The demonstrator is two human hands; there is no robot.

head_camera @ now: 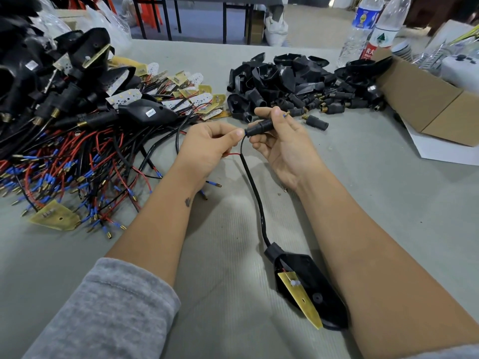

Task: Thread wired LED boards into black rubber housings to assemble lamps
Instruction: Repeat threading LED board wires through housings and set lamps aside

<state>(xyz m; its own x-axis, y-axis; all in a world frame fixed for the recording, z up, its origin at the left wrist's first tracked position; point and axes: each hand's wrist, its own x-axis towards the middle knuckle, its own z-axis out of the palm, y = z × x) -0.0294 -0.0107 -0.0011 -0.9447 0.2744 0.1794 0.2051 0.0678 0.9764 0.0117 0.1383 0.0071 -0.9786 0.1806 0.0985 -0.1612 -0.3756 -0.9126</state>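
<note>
Wire end (286, 114) half-hidden past right hand (282, 141)

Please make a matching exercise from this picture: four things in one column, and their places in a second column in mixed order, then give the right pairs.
Things:
1. small black sleeve
2. lamp housing with yellow board
3. water bottles
4. pile of red and black wires

Places:
A. far right, beside the cardboard box
B. left side of the table
C. held in the right hand, while the left hand pinches the wire
D. lying between the forearms, near the camera

Pairs: 1-C, 2-D, 3-A, 4-B
</note>
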